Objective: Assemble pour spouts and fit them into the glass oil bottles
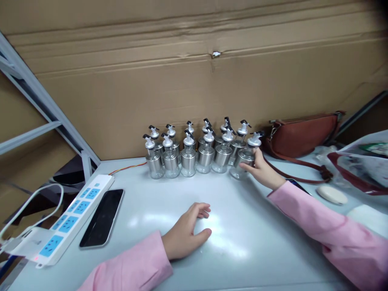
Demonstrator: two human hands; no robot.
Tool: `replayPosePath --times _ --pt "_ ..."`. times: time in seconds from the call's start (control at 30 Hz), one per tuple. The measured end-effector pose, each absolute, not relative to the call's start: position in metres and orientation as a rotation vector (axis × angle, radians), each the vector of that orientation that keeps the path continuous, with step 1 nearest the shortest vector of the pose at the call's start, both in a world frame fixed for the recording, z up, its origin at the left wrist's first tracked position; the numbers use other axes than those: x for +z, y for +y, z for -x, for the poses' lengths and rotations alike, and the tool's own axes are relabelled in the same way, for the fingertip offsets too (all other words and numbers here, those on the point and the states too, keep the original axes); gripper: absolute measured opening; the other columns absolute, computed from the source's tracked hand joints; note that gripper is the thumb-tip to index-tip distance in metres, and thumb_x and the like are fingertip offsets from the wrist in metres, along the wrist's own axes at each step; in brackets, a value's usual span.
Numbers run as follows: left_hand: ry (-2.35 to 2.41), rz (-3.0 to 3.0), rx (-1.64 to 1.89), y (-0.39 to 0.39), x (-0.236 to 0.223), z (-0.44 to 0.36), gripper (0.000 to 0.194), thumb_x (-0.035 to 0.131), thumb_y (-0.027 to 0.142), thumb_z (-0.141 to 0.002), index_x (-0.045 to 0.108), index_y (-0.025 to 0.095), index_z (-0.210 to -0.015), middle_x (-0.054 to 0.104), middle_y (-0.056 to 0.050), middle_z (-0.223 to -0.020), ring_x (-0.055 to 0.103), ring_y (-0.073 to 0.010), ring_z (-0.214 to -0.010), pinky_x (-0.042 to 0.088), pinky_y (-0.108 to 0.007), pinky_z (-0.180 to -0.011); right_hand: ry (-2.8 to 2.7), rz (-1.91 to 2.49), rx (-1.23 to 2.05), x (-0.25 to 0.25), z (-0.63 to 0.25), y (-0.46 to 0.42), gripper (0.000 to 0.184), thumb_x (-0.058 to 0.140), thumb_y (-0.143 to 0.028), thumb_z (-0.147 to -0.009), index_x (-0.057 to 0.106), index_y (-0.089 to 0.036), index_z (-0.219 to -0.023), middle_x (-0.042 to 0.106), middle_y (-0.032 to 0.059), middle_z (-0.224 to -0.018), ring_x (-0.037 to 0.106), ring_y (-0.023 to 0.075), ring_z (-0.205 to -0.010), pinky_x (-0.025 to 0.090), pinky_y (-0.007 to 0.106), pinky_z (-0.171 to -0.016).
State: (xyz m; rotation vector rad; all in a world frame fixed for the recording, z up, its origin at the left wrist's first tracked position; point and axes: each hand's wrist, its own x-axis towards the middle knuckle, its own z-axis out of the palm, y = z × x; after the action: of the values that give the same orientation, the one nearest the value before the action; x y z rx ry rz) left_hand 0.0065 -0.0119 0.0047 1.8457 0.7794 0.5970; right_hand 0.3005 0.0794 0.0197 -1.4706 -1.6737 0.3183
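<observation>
At the right end of the front row, my right hand (263, 169) wraps its thumb and fingers round a glass oil dispenser bottle (244, 159) with a steel band and a black-tipped pour spout. The bottle leans slightly and its base seems to be at the table top. Several matching bottles (188, 158) stand upright to its left in two rows, the back ones partly hidden. My left hand (188, 232) rests low over the middle of the table (145, 218), fingers curved and thumb apart, holding nothing.
A white power strip (75, 214) and a black phone (103, 218) lie at the left. On the right are a brown handbag (303, 135) with its strap, a white oval object (332, 195) and a plastic bag (363, 161). A cardboard wall (151, 89) closes off the back.
</observation>
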Motion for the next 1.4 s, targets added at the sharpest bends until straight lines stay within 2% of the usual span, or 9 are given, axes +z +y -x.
replayPosePath --times 0.2,0.43,0.53,0.67,0.8,0.87,0.97,1.27,1.4 --pt "0.773 -1.878 0.599 -0.011 0.008 -0.008 0.04 0.05 0.009 -0.077 0.042 0.018 -0.115 0.049 -0.008 -0.112 0.05 -0.0166 -0.106 0.039 -0.033 -0.097 -1.693 1.388 0.377 0.016 -0.307 0.105 0.062 0.056 -0.036 -0.069 0.028 -0.02 -0.123 0.04 0.0125 -0.125 0.034 0.0308 -0.125 0.023 0.048 -0.106" --pt "0.763 -1.825 0.65 -0.003 0.006 -0.006 0.04 0.05 0.011 -0.078 0.042 0.02 -0.117 0.047 -0.008 -0.118 0.047 -0.0183 -0.111 0.041 -0.034 -0.094 -1.619 1.334 0.429 0.005 -0.314 0.121 0.079 0.062 -0.036 -0.065 0.019 -0.024 -0.13 0.032 0.0117 -0.135 0.027 0.0293 -0.13 0.019 0.049 -0.107" --pt "0.793 -1.797 0.676 0.017 0.008 -0.005 0.03 0.049 0.016 -0.081 0.049 0.02 -0.11 0.05 -0.008 -0.117 0.049 -0.0188 -0.11 0.038 -0.036 -0.096 -1.504 1.359 0.495 0.003 -0.315 0.126 0.089 0.067 -0.031 -0.057 0.018 -0.022 -0.13 0.028 0.0137 -0.138 0.024 0.0298 -0.131 0.019 0.048 -0.106" --pt "0.777 -1.717 0.742 0.058 0.015 -0.008 0.038 0.053 0.018 -0.078 0.043 0.017 -0.114 0.057 -0.01 -0.106 0.053 -0.0196 -0.105 0.04 -0.038 -0.091 -1.361 1.419 0.516 0.005 -0.31 0.127 0.096 0.068 -0.021 -0.047 0.018 -0.016 -0.129 0.027 0.0196 -0.135 0.026 0.0332 -0.129 0.019 0.05 -0.105" --pt "0.824 -1.713 0.798 0.094 0.018 -0.01 0.037 0.057 0.018 -0.075 0.046 0.017 -0.11 0.057 -0.01 -0.107 0.052 -0.0205 -0.106 0.04 -0.038 -0.091 -1.233 1.402 0.438 0.008 -0.294 0.108 0.08 0.054 -0.018 -0.056 0.017 -0.017 -0.128 0.023 0.0196 -0.137 0.021 0.0306 -0.131 0.012 0.054 -0.106" --pt "0.835 -1.704 0.802 0.104 0.017 -0.01 0.033 0.056 0.019 -0.075 0.048 0.016 -0.107 0.059 -0.011 -0.103 0.055 -0.0201 -0.099 0.042 -0.038 -0.087 -1.265 1.345 0.479 0.012 -0.281 0.094 0.061 0.043 -0.015 -0.062 0.031 -0.017 -0.121 0.037 0.0161 -0.129 0.034 0.0267 -0.124 0.023 0.052 -0.102" --pt "0.843 -1.683 0.815 0.11 0.014 -0.012 0.032 0.057 0.018 -0.074 0.05 0.015 -0.105 0.061 -0.009 -0.098 0.057 -0.0188 -0.093 0.043 -0.037 -0.085 -1.478 1.228 0.74 0.019 -0.26 0.082 0.038 0.04 -0.01 -0.057 0.058 -0.017 -0.09 0.063 0.0076 -0.09 0.059 0.0221 -0.091 0.046 0.04 -0.081" --pt "0.852 -1.622 0.867 0.105 0.013 -0.028 0.045 0.065 0.012 -0.064 0.052 0.015 -0.107 0.064 -0.007 -0.09 0.059 -0.0173 -0.087 0.045 -0.03 -0.076 -1.566 1.089 1.193 0.035 -0.228 0.103 0.036 0.044 -0.007 -0.053 0.065 -0.021 -0.078 0.071 0.0017 -0.075 0.066 0.0197 -0.074 0.051 0.031 -0.06" --pt "0.828 -1.62 1.06 0.089 0.05 0.004 0.032 0.058 0.031 -0.073 0.055 0.016 -0.102 0.063 -0.004 -0.079 0.057 -0.0118 -0.066 0.042 -0.021 -0.058 -1.483 1.008 1.163 0.059 -0.258 0.086 0.017 0.056 -0.017 -0.057 0.064 -0.02 -0.072 0.068 0.0024 -0.066 0.064 0.0209 -0.064 0.052 0.036 -0.062"
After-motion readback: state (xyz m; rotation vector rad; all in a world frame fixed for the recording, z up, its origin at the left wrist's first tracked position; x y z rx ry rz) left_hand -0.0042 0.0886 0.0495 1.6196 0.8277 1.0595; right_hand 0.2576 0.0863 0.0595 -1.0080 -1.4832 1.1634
